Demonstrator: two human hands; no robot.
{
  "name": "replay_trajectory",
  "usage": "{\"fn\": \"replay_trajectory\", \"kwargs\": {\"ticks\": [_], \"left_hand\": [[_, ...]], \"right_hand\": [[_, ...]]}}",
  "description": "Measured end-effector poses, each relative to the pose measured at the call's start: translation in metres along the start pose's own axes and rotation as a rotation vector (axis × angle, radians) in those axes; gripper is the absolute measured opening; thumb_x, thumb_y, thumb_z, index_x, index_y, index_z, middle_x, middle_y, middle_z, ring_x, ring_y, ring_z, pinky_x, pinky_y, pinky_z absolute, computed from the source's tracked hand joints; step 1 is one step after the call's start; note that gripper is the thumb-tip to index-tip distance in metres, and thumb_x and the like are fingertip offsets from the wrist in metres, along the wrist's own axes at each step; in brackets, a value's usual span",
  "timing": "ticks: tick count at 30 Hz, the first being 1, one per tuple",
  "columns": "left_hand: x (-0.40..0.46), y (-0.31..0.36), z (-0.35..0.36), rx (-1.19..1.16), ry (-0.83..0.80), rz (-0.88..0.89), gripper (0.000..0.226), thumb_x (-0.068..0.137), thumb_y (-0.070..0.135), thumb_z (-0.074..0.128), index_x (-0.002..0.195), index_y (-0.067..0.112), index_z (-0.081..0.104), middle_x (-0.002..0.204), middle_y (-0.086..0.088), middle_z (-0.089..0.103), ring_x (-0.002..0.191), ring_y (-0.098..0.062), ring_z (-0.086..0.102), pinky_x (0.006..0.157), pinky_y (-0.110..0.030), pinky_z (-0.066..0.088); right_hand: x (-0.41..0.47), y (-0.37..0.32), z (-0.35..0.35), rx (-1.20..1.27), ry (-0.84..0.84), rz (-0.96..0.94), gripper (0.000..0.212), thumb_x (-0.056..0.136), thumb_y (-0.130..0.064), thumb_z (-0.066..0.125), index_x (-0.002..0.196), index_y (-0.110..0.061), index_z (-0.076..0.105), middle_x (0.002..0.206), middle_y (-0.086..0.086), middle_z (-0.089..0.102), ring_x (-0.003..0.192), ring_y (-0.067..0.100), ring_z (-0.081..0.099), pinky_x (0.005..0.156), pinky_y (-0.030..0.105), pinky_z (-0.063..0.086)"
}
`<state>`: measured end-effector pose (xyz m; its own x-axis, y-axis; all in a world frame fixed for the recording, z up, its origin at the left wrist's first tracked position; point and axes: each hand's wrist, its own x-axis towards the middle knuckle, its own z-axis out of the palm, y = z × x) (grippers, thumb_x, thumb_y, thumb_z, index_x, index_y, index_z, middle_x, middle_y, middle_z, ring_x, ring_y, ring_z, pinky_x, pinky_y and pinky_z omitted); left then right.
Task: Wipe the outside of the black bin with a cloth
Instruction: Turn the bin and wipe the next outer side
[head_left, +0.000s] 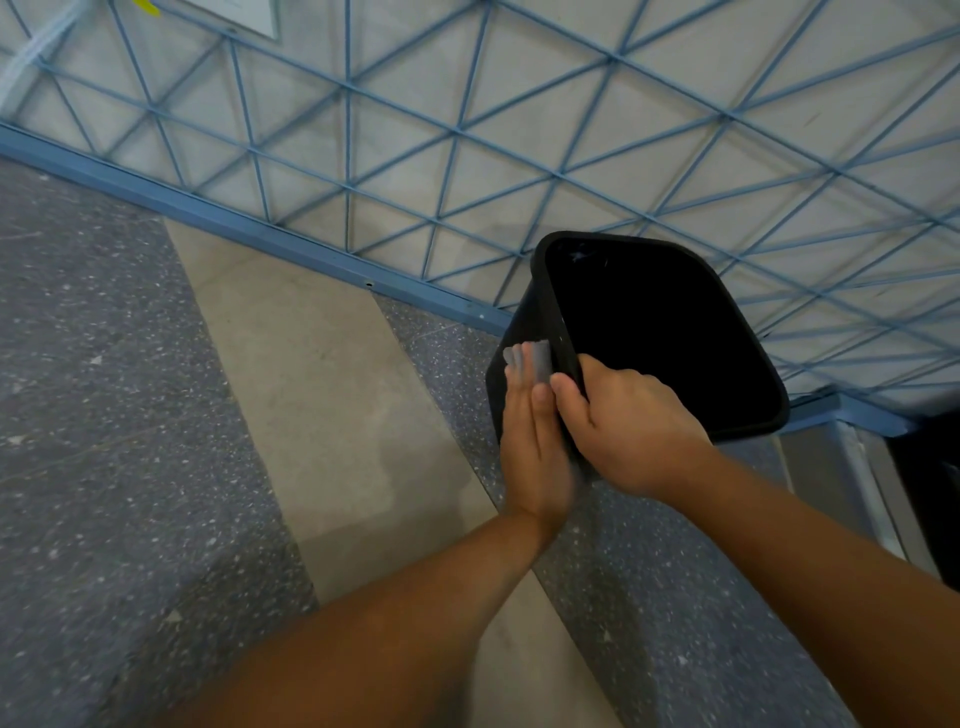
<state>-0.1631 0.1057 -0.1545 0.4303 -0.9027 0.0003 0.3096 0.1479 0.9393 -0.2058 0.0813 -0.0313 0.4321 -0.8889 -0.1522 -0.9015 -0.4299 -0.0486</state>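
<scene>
A: What's the biggest thing near the bin?

B: The pale wall panel covered by a blue wire lattice (452, 140), just behind the black, rounded-rectangular plastic bin (660, 332). Below the bin lies the speckled grey floor with a beige strip (322, 374).

A: And the bin itself?

B: It's tipped, its open mouth facing the camera, so its left outer wall is exposed for wiping, I'd judge.

A: Who holds it that way?

B: The right hand (631, 426), at the bin's near-left rim. Its thumb lies on the rim's outer edge; the other fingers seem curled inside, clenched on the rim, probably steadying the bin against the rubbing.

A: The wiping?

B: The left hand (535, 441) presses flat on the bin's left outer wall, fingers extended rather than curled, pinning a small grey folded cloth (532, 358) against the plastic. The cloth pokes out beyond the fingertips.
</scene>
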Motion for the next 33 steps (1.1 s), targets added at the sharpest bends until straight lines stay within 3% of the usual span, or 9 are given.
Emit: {"fn": "replay_trajectory", "kwargs": {"ticks": [3,8,12,17,21,24,26,30,33], "left_hand": [[-0.003,0.006,0.007,0.036,-0.006,-0.004,0.042,0.115,0.036,0.028,0.156,0.042,0.02,0.173,0.015,0.013,0.164,-0.005,0.003,0.138,-0.037,0.004],[-0.009,-0.014,-0.005,0.05,-0.037,0.043,0.046,0.114,0.04,0.027,0.155,0.056,0.019,0.176,0.012,0.01,0.166,-0.008,0.003,0.138,-0.041,0.009],[-0.003,0.002,0.009,0.09,-0.008,0.004,0.046,0.115,0.017,0.035,0.15,0.043,0.019,0.165,0.025,0.018,0.152,0.021,0.011,0.128,-0.009,0.014],[-0.002,-0.012,-0.002,0.09,0.021,-0.015,0.049,0.112,0.044,0.029,0.16,0.039,0.023,0.176,0.009,0.022,0.164,-0.005,0.013,0.137,-0.039,0.016],[-0.007,0.007,0.008,-0.062,0.032,-0.074,0.045,0.118,0.029,0.026,0.163,0.028,0.024,0.168,0.019,0.026,0.15,0.019,0.022,0.129,-0.021,0.026],[-0.024,-0.008,0.003,0.022,-0.01,0.044,0.049,0.108,0.045,0.029,0.156,0.057,0.025,0.171,0.023,0.017,0.165,-0.005,0.01,0.137,-0.039,0.015],[-0.013,-0.017,-0.003,0.061,0.013,-0.015,0.053,0.109,0.047,0.026,0.162,0.042,0.024,0.174,0.019,0.016,0.166,-0.006,0.005,0.138,-0.043,0.011],[0.002,0.011,0.01,-0.057,0.115,-0.051,0.036,0.118,0.027,0.028,0.151,0.038,0.038,0.166,0.022,0.028,0.146,0.02,0.031,0.126,-0.013,0.03],[-0.013,0.022,0.008,-0.08,0.079,0.004,0.035,0.109,0.059,0.035,0.144,0.057,0.043,0.174,0.014,0.022,0.162,0.0,0.018,0.132,-0.025,0.022]], "right_hand": [[0.001,0.001,0.0,0.004,0.007,-0.009,0.045,0.095,-0.051,0.021,0.096,-0.017,0.05,0.076,0.005,0.061,0.07,0.024,0.062,0.068,0.043,0.052],[0.0,0.0,0.0,0.008,0.004,0.003,0.038,0.099,-0.048,0.025,0.095,-0.018,0.048,0.076,0.004,0.06,0.07,0.023,0.061,0.067,0.041,0.052],[0.0,0.001,0.0,0.041,-0.01,0.0,0.042,0.097,-0.051,0.024,0.095,-0.018,0.05,0.075,0.003,0.061,0.068,0.022,0.061,0.068,0.043,0.053],[0.0,0.0,0.0,0.031,0.002,0.001,0.042,0.097,-0.051,0.022,0.096,-0.019,0.05,0.076,0.003,0.061,0.07,0.023,0.062,0.069,0.044,0.053],[0.0,0.001,0.001,0.043,0.008,-0.012,0.045,0.096,-0.052,0.021,0.097,-0.018,0.051,0.075,0.004,0.062,0.067,0.023,0.062,0.067,0.045,0.053],[-0.001,0.001,0.0,0.038,0.013,-0.006,0.043,0.098,-0.05,0.022,0.097,-0.018,0.05,0.077,0.004,0.062,0.07,0.023,0.061,0.069,0.045,0.053],[-0.001,0.0,0.001,0.032,0.016,-0.006,0.042,0.098,-0.05,0.022,0.097,-0.018,0.05,0.078,0.004,0.062,0.071,0.024,0.061,0.069,0.044,0.052],[0.0,0.002,0.001,0.06,0.004,-0.008,0.047,0.096,-0.053,0.021,0.095,-0.018,0.051,0.076,0.004,0.062,0.069,0.023,0.061,0.069,0.045,0.052],[-0.001,0.002,0.0,0.061,0.003,0.001,0.044,0.098,-0.051,0.022,0.094,-0.018,0.051,0.075,0.003,0.061,0.069,0.023,0.061,0.07,0.045,0.052]]}}
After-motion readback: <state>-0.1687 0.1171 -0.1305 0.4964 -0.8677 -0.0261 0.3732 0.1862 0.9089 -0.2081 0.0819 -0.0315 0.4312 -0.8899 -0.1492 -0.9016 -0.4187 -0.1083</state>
